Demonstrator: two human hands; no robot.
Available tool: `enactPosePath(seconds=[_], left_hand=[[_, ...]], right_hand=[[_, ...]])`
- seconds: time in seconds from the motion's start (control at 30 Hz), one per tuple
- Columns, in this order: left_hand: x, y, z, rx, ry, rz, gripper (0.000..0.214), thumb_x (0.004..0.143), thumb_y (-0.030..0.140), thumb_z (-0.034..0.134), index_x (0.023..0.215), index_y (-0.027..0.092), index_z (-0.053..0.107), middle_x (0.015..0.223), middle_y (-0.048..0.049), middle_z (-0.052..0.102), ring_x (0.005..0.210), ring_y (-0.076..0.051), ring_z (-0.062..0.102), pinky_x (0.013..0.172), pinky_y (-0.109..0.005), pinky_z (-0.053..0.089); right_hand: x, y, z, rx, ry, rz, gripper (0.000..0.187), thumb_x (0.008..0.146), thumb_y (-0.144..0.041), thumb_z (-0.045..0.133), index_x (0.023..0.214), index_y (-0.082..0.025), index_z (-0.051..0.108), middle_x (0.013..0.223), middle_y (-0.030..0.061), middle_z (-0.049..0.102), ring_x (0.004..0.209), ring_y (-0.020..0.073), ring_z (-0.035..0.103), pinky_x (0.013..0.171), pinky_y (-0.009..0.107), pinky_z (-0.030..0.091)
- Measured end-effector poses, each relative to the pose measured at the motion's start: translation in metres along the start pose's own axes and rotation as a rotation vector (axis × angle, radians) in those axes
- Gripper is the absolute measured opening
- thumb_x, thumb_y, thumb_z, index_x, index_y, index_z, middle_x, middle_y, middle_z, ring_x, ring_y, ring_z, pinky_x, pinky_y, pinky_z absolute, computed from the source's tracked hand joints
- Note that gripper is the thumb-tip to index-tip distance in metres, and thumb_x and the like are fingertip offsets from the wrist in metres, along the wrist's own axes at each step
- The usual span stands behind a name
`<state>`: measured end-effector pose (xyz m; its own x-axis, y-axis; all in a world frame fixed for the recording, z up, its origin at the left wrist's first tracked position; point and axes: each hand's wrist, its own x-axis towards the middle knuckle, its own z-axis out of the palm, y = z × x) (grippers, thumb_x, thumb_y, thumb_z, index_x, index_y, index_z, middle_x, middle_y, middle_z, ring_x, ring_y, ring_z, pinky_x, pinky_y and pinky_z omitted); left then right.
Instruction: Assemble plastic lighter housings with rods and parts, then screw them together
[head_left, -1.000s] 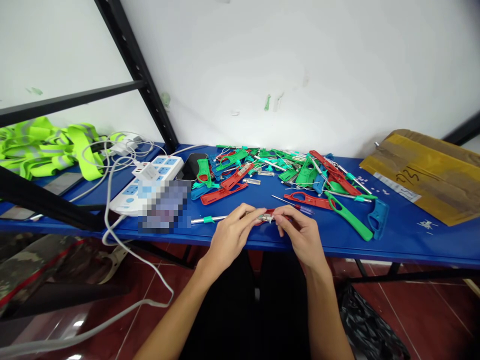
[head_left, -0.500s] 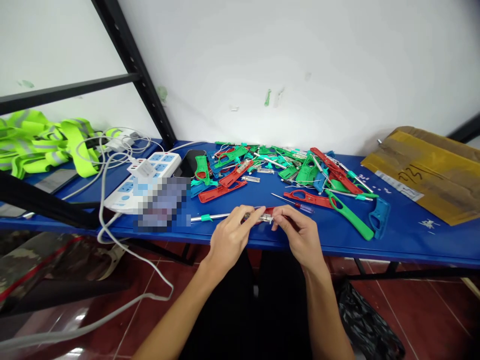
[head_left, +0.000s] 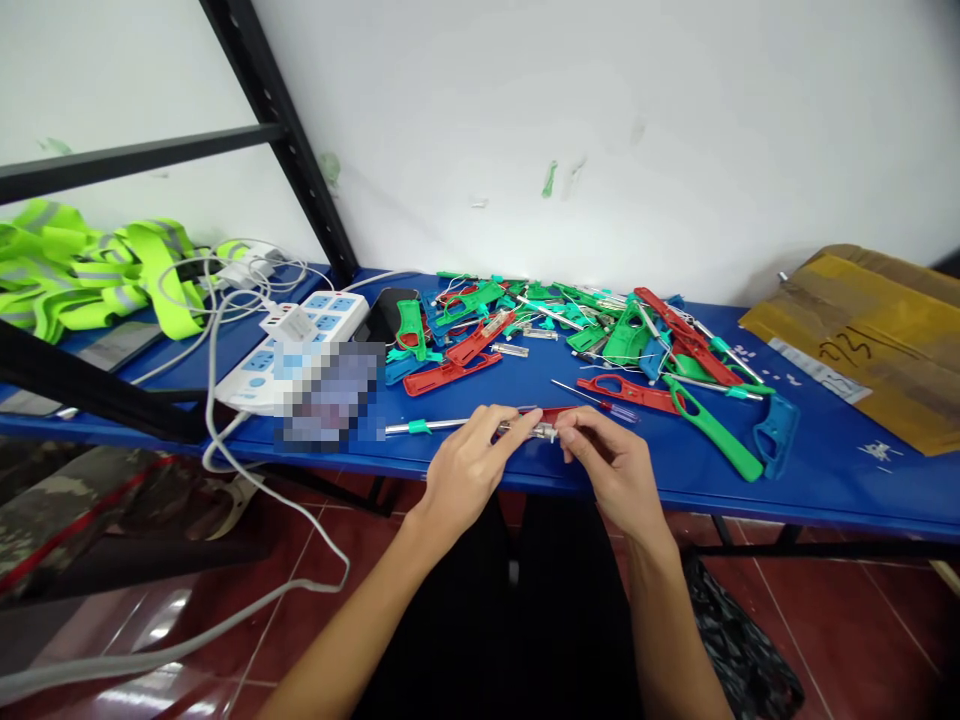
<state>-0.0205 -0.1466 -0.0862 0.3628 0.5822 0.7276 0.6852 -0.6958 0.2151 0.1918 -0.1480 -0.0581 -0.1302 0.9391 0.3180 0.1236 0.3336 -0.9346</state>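
Note:
My left hand (head_left: 466, 462) grips a small clear fuel tank (head_left: 538, 431) with metal fittings, like those of a stick lighter. A red half-shell handle (head_left: 553, 413) shows just behind it, and a silver lighter rod (head_left: 401, 429) with a teal collar extends left from beneath the fingers. At the tank's right end, my right hand (head_left: 611, 462) has thumb and fingertips pinched together beside a tiny whitish tip; what they pinch is too small to make out. A screwdriver (head_left: 621, 412) with a purple clear handle lies just beyond.
Lighter parts (head_left: 547, 310) in red, green and blue are heaped against the wall. A green handle shell (head_left: 720, 435) lies right of my hands, near a taped carton (head_left: 862, 340). On the left are a power strip (head_left: 255, 385), cables and yellow reflective straps (head_left: 157, 270).
The view has shifted slightly, moving the scene a little to the right. My right fingertips sit slightly farther from the tank's end, where a small whitish tip shows; the left hand keeps its grip.

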Motion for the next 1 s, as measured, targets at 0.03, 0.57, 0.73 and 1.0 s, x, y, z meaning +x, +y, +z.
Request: enactPosePath(seconds=[0.03,0.57,0.73,1.0], left_hand=[[0.001,0.001,0.0,0.012,0.006,0.001,0.042,0.112,0.011,0.051,0.15,0.022,0.061,0.115,-0.0088,0.073,0.102,-0.02,0.069,0.084,-0.03,0.06],[0.004,0.005,0.006,0.076,0.194,-0.086,0.044,0.109,0.02,0.064,0.153,0.024,0.061,0.112,-0.0086,0.075,0.094,-0.02,0.07,0.082,-0.03,0.058],[0.006,0.006,0.001,0.049,0.113,-0.112,0.054,0.106,0.036,0.072,0.156,0.024,0.057,0.143,-0.016,0.067,0.117,-0.027,0.07,0.095,-0.038,0.06],[0.022,-0.006,-0.002,-0.181,0.032,-0.303,0.02,0.112,0.03,0.06,0.126,0.022,0.071,0.123,-0.0085,0.072,0.116,-0.023,0.067,0.102,-0.039,0.054]], right_hand=[[0.0,0.001,0.001,0.033,0.005,0.01,0.013,0.106,-0.036,0.071,0.101,-0.025,0.077,0.091,0.001,0.07,0.071,0.014,0.061,0.067,0.029,0.053],[0.009,-0.003,0.038,-0.081,-0.079,-0.054,0.035,0.111,-0.049,0.057,0.106,-0.022,0.079,0.091,0.0047,0.073,0.085,0.0205,0.067,0.082,0.033,0.056],[0.032,-0.009,0.035,-0.084,0.083,-0.09,0.04,0.112,-0.052,0.051,0.121,-0.024,0.078,0.108,0.0076,0.075,0.1,0.0224,0.069,0.095,0.036,0.057],[0.064,-0.011,-0.041,-0.397,-0.236,-0.067,0.036,0.113,-0.051,0.05,0.127,-0.022,0.066,0.084,0.0001,0.063,0.073,0.0182,0.057,0.071,0.031,0.048]])
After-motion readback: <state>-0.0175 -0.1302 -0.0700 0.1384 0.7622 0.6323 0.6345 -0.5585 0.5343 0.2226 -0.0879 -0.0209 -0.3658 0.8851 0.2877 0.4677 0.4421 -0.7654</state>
